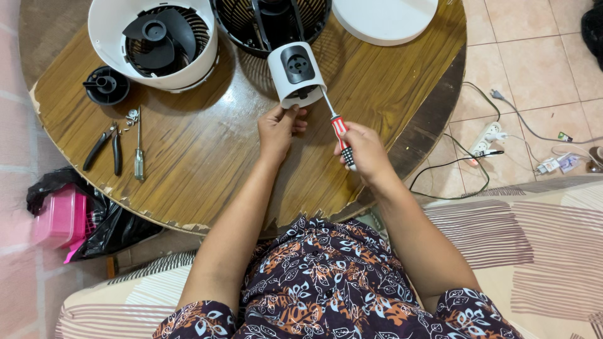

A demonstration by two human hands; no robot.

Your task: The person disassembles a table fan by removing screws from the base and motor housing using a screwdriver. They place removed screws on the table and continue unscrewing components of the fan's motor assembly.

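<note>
While the left hand steadies the white motor housing, the right hand works a red-handled screwdriver into its lower edge.

Both hands closed: L fingers pinch the housing rim, R fist wrapped round the handle, tip at the housing's underside. Housing sits near table centre, just in front of the black grille. Looks partway thru: white shroud w/ blade, black cap, loose screws, pliers & a 2nd screwdriver lie apart at left; white disc top right. Housing not yet opened, as far as visible.
</note>
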